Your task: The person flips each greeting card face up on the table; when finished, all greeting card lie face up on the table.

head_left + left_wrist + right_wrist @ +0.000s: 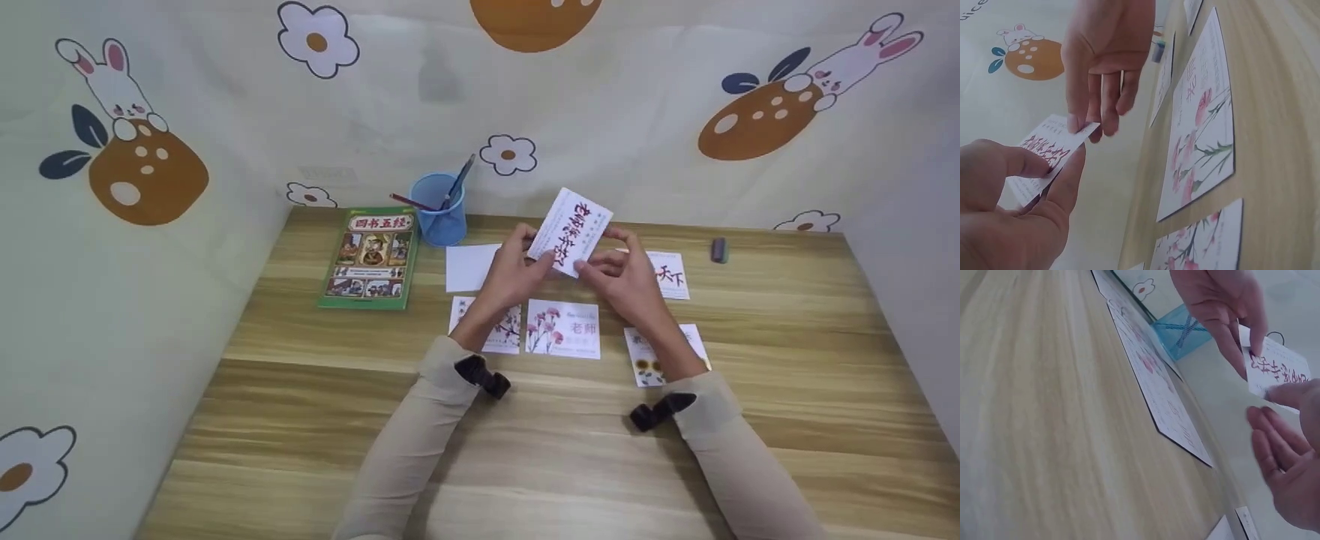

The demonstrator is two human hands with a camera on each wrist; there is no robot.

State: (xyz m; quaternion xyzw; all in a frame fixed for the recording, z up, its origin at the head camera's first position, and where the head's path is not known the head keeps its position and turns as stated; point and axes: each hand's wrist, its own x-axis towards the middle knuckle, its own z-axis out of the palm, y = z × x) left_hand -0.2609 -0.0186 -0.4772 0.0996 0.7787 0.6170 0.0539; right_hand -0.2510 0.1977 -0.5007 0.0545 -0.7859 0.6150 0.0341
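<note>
A white card (571,231) with dark red brush-style characters is held up above the far part of the table, tilted. My left hand (511,276) pinches its left side, thumb on the printed face and fingers behind, as the left wrist view shows. The thumb and fingertips of my right hand (628,283) pinch the card's right corner. Its other fingers (1275,444) are loosely bent below the card in the right wrist view. Beneath the hands lie a carnation card (562,330), a pink blossom card (510,341) partly behind my left wrist, and a plain white card (469,268).
Right of these lie a card with red characters (673,276) and a sunflower card (646,367), each partly covered by my right arm. A green book (371,259) and a blue pen cup (442,221) stand far left. A small dark block (719,250) sits far right, before the patterned wall.
</note>
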